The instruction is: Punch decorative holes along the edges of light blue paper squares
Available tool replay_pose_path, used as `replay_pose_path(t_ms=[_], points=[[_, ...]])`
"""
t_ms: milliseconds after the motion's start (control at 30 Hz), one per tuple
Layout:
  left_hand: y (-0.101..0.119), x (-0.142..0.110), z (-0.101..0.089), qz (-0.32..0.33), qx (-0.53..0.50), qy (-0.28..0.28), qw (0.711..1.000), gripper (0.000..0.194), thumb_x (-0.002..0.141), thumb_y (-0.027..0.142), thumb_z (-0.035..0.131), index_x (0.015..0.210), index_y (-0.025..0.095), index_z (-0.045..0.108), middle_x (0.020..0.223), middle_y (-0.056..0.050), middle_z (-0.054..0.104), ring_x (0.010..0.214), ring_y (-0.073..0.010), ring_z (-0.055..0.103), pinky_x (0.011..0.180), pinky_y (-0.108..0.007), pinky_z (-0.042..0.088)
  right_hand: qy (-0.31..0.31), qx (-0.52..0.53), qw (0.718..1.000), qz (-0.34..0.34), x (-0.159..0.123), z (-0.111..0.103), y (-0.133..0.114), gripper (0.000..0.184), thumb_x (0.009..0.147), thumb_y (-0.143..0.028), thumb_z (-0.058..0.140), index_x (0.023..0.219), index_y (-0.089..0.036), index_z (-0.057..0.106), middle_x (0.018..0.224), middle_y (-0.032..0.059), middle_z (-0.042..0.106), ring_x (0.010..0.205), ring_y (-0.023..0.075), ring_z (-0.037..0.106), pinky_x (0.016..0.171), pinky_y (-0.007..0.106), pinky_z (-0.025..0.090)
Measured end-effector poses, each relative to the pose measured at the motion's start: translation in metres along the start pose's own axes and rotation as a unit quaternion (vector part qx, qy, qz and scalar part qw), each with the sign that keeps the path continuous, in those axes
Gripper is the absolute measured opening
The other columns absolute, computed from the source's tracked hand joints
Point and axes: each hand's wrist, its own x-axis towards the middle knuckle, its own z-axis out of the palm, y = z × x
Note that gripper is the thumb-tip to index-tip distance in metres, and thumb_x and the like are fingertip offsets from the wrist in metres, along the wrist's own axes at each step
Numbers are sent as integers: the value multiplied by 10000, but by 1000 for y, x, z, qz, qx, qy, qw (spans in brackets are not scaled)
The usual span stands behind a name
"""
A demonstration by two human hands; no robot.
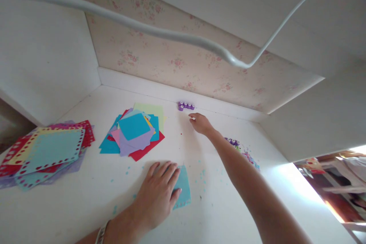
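My left hand (160, 192) lies flat with its fingers stretched out, pressing on a light blue paper sheet (184, 188). Small cut-outs run along that sheet's near edge, and the hand covers its left part. My right hand (201, 122) reaches towards the back of the white table (160, 221). Its thumb and forefinger are apart, and nothing shows between them. Just beyond its fingertips stands a group of small purple craft punches (185, 105) with white round tops. More punches (233, 142), purple and green, are partly hidden behind my right forearm.
Left of centre is a loose pile of coloured paper (135, 126). Sheets with punched borders (57, 148) are stacked at the far left. Paper bits (251, 160) lie heaped on the right, with blue ones scattered nearer. A white cable (171, 36) crosses overhead before the flowered back wall (177, 63).
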Motion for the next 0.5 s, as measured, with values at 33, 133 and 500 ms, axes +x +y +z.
replay_pose_path(t_ms=[33,133,500], points=[[0,0,1,-1,-2,0,1000,413,971,415,474,1341,240,531,1383,-54,563,1281,-272,463,1091,-487,250,2,4,1000,-4,11,2,-8,404,980,-236,416,1359,-175,542,1374,101,573,1215,227,559,1027,318,409],[-2,-1,2,-5,-19,-1,1000,425,974,422,469,1365,258,500,1390,-42,557,1285,-269,460,1097,-487,246,10,12,1000,-14,39,7,-27,477,980,-178,375,1453,-135,421,1491,128,444,1354,246,426,1089,350,350],[-6,1,-1,-63,-71,-15,995,557,854,406,674,1364,299,479,1337,-53,573,1193,-283,506,993,-485,348,-8,46,999,-29,47,6,-26,349,952,-115,447,1261,-131,609,1358,166,530,1243,271,508,1053,401,374]])
